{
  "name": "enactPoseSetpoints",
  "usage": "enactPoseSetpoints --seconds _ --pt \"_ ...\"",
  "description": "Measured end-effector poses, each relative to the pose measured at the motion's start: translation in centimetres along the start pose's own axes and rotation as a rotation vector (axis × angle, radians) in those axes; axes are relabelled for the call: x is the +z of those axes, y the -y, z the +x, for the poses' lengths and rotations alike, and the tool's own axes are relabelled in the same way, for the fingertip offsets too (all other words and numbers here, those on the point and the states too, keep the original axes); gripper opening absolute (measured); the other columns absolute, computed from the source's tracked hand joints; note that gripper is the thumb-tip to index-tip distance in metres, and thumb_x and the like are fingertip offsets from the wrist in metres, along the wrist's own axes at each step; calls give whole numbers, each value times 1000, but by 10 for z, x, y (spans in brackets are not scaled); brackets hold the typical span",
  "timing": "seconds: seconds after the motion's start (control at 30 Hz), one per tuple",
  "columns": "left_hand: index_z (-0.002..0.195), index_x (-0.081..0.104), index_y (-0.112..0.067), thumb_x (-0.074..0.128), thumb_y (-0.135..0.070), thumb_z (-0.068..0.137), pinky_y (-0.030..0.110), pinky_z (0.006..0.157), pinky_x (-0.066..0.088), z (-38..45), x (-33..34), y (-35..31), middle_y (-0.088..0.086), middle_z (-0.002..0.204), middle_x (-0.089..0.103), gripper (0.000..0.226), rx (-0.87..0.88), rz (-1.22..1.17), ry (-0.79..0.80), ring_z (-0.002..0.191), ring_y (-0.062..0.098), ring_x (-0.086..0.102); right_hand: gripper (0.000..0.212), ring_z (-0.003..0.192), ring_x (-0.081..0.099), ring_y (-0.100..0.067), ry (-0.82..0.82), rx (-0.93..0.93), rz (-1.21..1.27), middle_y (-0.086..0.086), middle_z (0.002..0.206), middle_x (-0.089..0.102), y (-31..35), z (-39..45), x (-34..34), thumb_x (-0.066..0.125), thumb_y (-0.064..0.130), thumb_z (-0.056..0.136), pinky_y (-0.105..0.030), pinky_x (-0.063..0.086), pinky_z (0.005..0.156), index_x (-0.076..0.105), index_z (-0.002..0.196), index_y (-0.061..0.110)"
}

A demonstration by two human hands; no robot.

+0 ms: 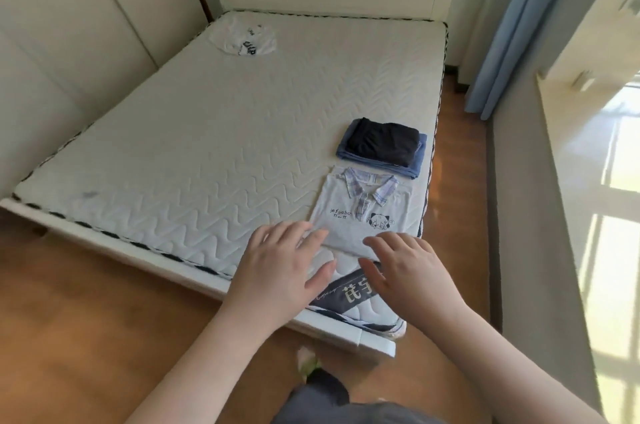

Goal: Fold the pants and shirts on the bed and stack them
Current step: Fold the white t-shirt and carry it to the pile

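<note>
Left hand: my left hand point(280, 264) is open, fingers straight and spread, fingertips at the near left corner of the folded polo shirt point(363, 212); I can't tell whether they touch the cloth or hover just over it.
Right hand: my right hand point(408, 267) is open too, fingers spread, over the shirt's near right edge, holding nothing.
Folded polo shirt: light grey, plaid collar at 12 o'clock, small print on the chest, lying flat near the mattress's 4 o'clock corner.
Pants stack: dark folded pants point(382, 143) sit on top of folded blue pants point(412, 169), just beyond the shirt's collar at 12 o'clock, almost touching it.
Unfolded shirt: a white T-shirt point(244, 38) with dark print lies rumpled at the far 11 o'clock corner, well apart from the rest.
Edges: the shirt and the stack both lie close to the mattress's point(194, 132) right edge at 3 o'clock; the near edge runs under my wrists.
Open room: the wide quilted surface from 9 to 12 o'clock is bare bedding.
Around: a padded wall point(69, 42) bounds the bed at 9 o'clock, a blue curtain point(509, 42) hangs at 2 o'clock, and wooden floor point(86, 319) lies at 7 o'clock.
Hidden: my hands cover the shirt's near hem; the mattress label point(349, 292) between my hands is partly covered.
Hard to make out: the T-shirt's print is too blurred to read.
</note>
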State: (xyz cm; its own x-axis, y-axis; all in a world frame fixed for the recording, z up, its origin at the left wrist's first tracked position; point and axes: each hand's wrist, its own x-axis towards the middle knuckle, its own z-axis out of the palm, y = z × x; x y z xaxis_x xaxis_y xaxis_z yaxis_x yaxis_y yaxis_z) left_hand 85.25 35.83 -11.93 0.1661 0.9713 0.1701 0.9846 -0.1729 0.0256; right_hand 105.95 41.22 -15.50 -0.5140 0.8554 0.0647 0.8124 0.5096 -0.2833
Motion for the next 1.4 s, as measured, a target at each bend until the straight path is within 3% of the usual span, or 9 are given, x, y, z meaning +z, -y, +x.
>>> enactPoseSetpoints --seconds 0.23,0.4,0.53,0.73,0.87,1.03,1.2,1.4 --pt "131 59 -24 36 -60 92 43 107 39 -92 -21 25 -2 126 60 57 -184 27 47 120 20 54 41 119 54 -22 67 -207 -13 5 126 60 71 -7 9 41 47 100 -35 38 102 58 130 23" --pt "129 60 -21 40 -55 95 39 101 42 -173 -21 66 -2 121 61 52 -327 22 7 116 20 54 29 101 64 -26 65 -341 -1 0 108 68 152 -13 34 58 37 94 -38 49 88 68 114 17" --pt "125 63 -17 41 -52 96 41 98 43 -257 -23 106 0 118 62 50 -493 28 -13 115 22 56 33 93 67 -25 29 -492 -7 -1 104 68 237 -23 62 63 34 90 -39 53 80 67 116 15" --pt "129 61 -20 37 -54 97 42 102 44 -391 -29 157 1 127 61 52 -748 47 71 122 21 54 32 99 67 -24 114 -737 -33 -2 112 67 360 -45 114 66 36 90 -40 56 83 68 115 16" --pt "131 59 -23 43 -53 96 39 101 45 -448 -36 173 4 136 57 49 -903 81 58 127 22 52 34 114 61 -25 145 -854 -68 -4 127 62 420 -55 135 59 40 92 -42 55 89 70 114 18" --pt "134 56 -24 41 -52 96 43 100 45 -480 -38 192 3 138 55 49 -1038 86 -1 129 22 51 36 117 60 -25 130 -996 -51 -5 130 60 472 -46 154 50 42 95 -40 51 92 67 116 18" --pt "137 53 -20 44 -49 97 48 104 42 -483 -33 232 7 140 54 51 -1117 128 -84 131 27 49 49 124 54 -26 107 -1048 12 -5 137 53 520 -11 170 45 44 97 -42 48 98 48 139 19" --pt "141 48 -20 39 -53 99 51 114 31 -471 -29 325 9 147 48 54 -1161 219 -12 140 28 38 45 131 47 -24 118 -1096 50 -2 138 53 580 62 199 43 47 97 -42 38 107 55 131 20"
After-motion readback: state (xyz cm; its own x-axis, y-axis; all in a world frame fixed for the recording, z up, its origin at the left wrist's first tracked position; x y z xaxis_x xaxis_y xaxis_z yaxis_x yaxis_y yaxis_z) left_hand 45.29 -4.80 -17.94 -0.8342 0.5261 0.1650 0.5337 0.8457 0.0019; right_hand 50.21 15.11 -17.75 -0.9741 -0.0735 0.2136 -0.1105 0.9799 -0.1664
